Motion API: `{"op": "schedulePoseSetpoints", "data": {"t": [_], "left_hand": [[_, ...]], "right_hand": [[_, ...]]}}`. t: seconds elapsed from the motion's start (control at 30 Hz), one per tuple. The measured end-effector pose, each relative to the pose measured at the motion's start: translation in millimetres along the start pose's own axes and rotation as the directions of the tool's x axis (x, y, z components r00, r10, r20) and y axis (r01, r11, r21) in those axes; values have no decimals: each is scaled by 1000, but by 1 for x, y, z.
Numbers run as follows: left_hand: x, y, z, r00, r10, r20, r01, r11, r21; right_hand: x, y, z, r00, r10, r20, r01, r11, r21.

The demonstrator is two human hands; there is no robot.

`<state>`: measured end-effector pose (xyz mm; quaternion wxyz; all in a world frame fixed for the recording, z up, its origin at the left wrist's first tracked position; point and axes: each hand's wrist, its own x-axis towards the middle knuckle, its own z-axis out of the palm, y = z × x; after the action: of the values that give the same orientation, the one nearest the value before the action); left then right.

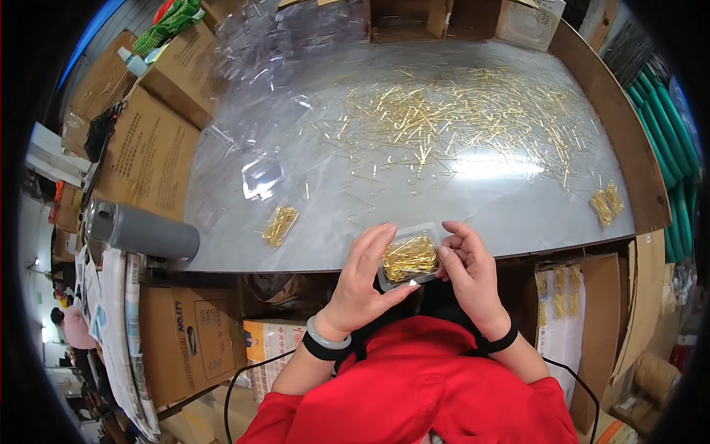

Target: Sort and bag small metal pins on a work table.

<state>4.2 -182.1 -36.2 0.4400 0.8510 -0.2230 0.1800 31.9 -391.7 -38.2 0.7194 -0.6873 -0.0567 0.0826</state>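
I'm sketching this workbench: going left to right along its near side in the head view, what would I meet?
Grey cylindrical bottle, small bundle of thin gold-coloured metal pieces, left hand, clear plastic box filled with similar pieces, right hand, paired gold-coloured metal bundles.

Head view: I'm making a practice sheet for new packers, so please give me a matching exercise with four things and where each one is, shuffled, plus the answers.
Things
1. Clear tray
2. Grey bottle
3. Loose gold wires
4. Two gold bundles side by side

Places
A. Spread over the far part of the table
B. Near the table's right edge
C. Between the left hand and the right hand
D. At the table's left edge

Pairs: 1-C, 2-D, 3-A, 4-B
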Motion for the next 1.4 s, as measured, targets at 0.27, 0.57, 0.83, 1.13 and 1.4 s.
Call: {"op": "schedulePoseSetpoints", "data": {"t": [0.27, 0.57, 0.83, 1.13, 1.4], "left_hand": [[1, 0, 3, 998, 64, 16, -64, 998, -18], [8, 0, 4, 999, -23, 30, 22, 999, 41], [-17, -13, -34, 989, -111, -98, 129, 970, 207], [-38, -25, -47, 948, -157, -276, 237, 929, 285], [-45, -23, -46, 923, -173, -344, 276, 920, 277]], "right_hand": [[0, -1, -5, 986, 161, 47, -167, 968, 187], [-1, -4, -9, 987, 162, 17, -161, 956, 247], [9, 1, 28, 984, 96, 150, -134, 953, 271], [35, -19, 27, 791, -218, 572, 612, 302, -731], [89, -22, 47, 628, -119, 769, 778, 90, -621]]}}
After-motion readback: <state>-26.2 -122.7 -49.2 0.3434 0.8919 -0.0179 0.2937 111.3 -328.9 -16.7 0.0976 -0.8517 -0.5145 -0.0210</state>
